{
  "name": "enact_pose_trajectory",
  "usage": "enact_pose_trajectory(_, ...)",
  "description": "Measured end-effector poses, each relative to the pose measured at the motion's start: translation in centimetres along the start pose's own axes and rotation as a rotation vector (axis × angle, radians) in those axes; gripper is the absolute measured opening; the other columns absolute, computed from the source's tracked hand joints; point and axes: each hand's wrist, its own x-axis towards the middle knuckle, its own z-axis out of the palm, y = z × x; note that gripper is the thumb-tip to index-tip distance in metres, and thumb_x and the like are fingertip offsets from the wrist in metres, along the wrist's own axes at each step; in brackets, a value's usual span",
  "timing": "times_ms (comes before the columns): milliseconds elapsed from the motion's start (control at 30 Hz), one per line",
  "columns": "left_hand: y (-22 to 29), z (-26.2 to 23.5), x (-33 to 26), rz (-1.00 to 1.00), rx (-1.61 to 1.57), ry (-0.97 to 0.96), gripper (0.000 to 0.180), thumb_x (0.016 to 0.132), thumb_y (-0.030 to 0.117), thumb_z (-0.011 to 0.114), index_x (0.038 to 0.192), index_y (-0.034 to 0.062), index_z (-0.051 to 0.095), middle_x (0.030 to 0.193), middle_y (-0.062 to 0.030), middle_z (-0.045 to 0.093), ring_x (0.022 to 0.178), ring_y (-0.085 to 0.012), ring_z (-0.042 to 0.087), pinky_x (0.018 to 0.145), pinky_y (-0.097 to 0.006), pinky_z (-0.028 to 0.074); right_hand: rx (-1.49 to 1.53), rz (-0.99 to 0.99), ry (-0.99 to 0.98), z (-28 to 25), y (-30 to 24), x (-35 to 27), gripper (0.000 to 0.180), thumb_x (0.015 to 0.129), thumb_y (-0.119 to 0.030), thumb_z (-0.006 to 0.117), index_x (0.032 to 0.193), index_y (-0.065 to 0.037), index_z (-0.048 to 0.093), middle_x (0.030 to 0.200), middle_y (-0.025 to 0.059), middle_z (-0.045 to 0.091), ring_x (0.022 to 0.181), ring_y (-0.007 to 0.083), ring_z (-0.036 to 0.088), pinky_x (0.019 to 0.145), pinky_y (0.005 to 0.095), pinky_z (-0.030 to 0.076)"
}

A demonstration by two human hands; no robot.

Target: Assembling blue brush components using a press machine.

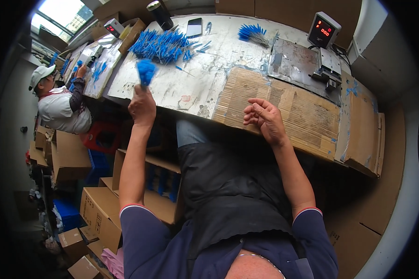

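Note:
My left hand (142, 108) is closed around a bundle of blue-tipped thin rods (146, 70), held over the table's front edge with the blue ends up. The bundle is slightly blurred. My right hand (265, 118) hovers at the near edge of a worn cardboard sheet (284, 104); its fingers are loosely bent and apart, with nothing seen in them. A large heap of the same blue-tipped rods (159, 46) lies beyond my left hand. Farther right rests a smaller fanned bunch of rods (253, 34).
A metal plate (293, 63) with a small machine (329, 69) and a red-digit display box (324, 30) stand at the right. A phone (194, 27) and a dark flask (159, 16) are at the back. A co-worker (63, 104) sits at left, near cardboard boxes (100, 211).

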Motion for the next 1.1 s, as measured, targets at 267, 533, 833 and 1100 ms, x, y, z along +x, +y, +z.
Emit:
enact_pose_trajectory(267, -0.9, 0.6, 0.5, -0.076, 0.194, -0.018, 0.008, 0.097, 0.011, 0.053, 0.102, 0.0046, 0.054, 0.086, -0.0165, 0.068, 0.074, -0.0352, 0.072, 0.064, -0.045, 0.059, 0.090, -0.055, -0.032, -1.0, 0.1, -1.0, 0.028, 0.102, -0.015, 0.059, 0.123, 0.004, 0.058, 0.096, 0.0139, 0.069, 0.081, 0.0190, 0.070, 0.074, 0.0343, 0.061)
enact_pose_trajectory(533, -2.8, -0.3, 0.5, -0.194, 0.064, -0.117, 0.010, 0.094, 0.007, 0.052, 0.102, 0.0020, 0.053, 0.090, -0.0220, 0.069, 0.083, -0.0388, 0.072, 0.072, -0.049, 0.058, -0.013, -0.041, -0.070, -0.1, 0.4, -0.9, 0.025, 0.102, -0.013, 0.059, 0.121, 0.004, 0.060, 0.096, 0.0134, 0.070, 0.080, 0.0182, 0.070, 0.073, 0.0336, 0.061)
enact_pose_trajectory(833, -6.6, 1.8, -1.4, 0.152, 0.084, -0.514, 0.014, 0.094, 0.007, 0.048, 0.105, 0.0000, 0.053, 0.094, -0.0241, 0.071, 0.085, -0.0395, 0.073, 0.074, -0.047, 0.059, -0.087, -0.092, -0.027, 0.2, 1.0, -0.5, 0.024, 0.103, -0.009, 0.057, 0.123, 0.003, 0.059, 0.100, 0.0136, 0.068, 0.083, 0.0194, 0.069, 0.074, 0.0345, 0.061)
enact_pose_trajectory(1100, 1.8, -1.3, -5.7, -0.335, -0.579, -0.667, 0.033, 0.096, 0.030, 0.055, 0.108, 0.0022, 0.067, 0.098, -0.0249, 0.071, 0.095, -0.0460, 0.068, 0.083, -0.053, 0.054, -0.491, -0.057, 0.084, 2.0, 2.1, -0.8, 0.024, 0.103, -0.011, 0.058, 0.122, 0.003, 0.061, 0.104, 0.0136, 0.070, 0.086, 0.0186, 0.070, 0.078, 0.0321, 0.061)
